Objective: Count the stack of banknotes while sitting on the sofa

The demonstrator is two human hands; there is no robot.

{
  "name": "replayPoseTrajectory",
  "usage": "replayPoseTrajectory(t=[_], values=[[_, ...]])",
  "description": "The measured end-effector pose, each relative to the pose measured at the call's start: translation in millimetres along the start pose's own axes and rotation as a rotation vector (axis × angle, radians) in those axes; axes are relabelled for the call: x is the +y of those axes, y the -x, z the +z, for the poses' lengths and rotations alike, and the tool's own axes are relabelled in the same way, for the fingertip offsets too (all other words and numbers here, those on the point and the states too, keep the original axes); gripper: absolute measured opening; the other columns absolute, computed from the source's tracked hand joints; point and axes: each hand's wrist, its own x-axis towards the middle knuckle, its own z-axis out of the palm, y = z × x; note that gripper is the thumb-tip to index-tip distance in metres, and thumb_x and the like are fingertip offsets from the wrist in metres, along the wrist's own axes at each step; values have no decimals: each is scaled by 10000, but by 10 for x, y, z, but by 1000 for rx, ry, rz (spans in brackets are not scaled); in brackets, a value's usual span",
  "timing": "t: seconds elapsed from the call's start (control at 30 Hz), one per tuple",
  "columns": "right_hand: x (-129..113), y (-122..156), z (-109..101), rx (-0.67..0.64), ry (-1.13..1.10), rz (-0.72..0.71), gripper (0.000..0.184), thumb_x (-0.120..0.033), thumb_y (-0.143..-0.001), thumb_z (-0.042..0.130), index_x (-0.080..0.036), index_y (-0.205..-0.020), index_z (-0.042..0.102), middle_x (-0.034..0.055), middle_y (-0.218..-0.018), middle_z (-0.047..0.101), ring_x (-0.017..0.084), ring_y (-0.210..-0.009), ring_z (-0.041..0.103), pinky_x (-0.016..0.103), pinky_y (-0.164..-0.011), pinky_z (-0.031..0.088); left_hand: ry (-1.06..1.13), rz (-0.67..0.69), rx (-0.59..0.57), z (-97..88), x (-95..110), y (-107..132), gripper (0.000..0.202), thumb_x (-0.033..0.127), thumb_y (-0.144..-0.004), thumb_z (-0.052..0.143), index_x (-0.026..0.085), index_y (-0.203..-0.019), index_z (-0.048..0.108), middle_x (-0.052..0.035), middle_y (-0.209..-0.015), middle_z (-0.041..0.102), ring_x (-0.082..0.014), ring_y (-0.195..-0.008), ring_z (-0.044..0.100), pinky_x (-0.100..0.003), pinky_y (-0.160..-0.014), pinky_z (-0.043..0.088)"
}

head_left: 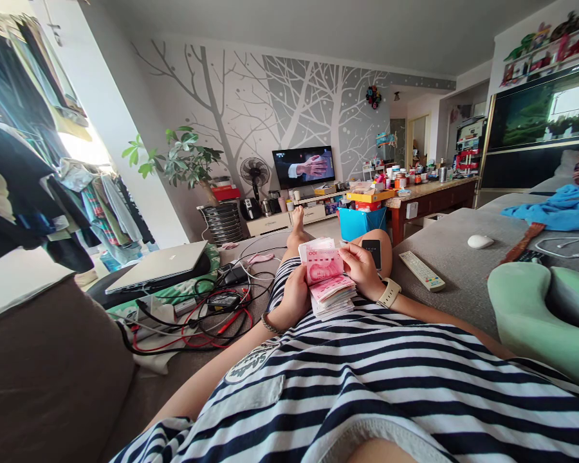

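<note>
A thick stack of pink 100 banknotes (332, 289) is held over my lap, folded so that some notes stand up and the rest hang toward me. My left hand (295, 297) is closed around the stack's left side. At the upper right edge of the standing notes, my right hand (361, 267) pinches a note between thumb and fingers. A pale watch band circles my right wrist, and a beaded bracelet my left. A phone (371, 253) with a lit screen lies on my leg, just beyond my right hand.
Left of me lie a laptop (158, 267) and tangled cables (222, 308). On the sofa to the right are a remote control (421, 270), a white mouse (480, 241) and a green neck pillow (525, 308). Ahead stand a blue bin (361, 223) and a cluttered table (431, 188).
</note>
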Motion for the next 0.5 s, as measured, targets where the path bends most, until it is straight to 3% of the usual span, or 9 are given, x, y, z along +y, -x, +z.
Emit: replayPoseTrajectory(t=[0.5], values=[[-16, 4, 2, -1, -41, 13, 401, -566, -857, 599, -192, -719, 547, -32, -570, 407, 112, -500, 347, 257, -471, 255, 71, -19, -28, -50, -120, -92, 217, 167, -750, 550, 166, -543, 616, 12, -534, 552, -114, -514, 415, -234, -518, 356]])
